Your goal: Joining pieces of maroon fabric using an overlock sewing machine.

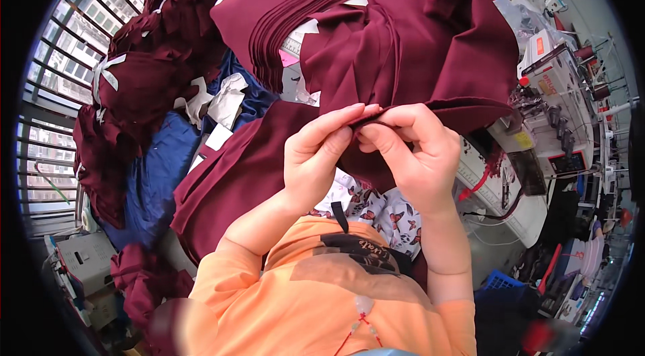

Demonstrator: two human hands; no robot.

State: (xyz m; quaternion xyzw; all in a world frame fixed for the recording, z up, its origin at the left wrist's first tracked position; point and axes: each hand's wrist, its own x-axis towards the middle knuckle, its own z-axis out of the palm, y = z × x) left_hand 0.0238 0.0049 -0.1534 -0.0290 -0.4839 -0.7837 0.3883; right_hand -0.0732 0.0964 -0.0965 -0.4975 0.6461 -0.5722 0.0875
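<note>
Edge alignment appears underway: your left hand (314, 151) and right hand (424, 154) pinch the maroon fabric (467, 114); next, likely, level both layers.

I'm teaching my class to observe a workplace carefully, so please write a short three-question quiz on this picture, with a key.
1. True or false: the left hand and the right hand pinch the same maroon cloth.

2. Where is the white sewing machine in the picture?
A) Left of both hands
B) Right of both hands
C) Between the hands

3. Fill in the colour: at the left, beside the piled maroon bundles, lies a shiny ____ cloth.

Key: 1. True. 2. B. 3. Blue.
</note>
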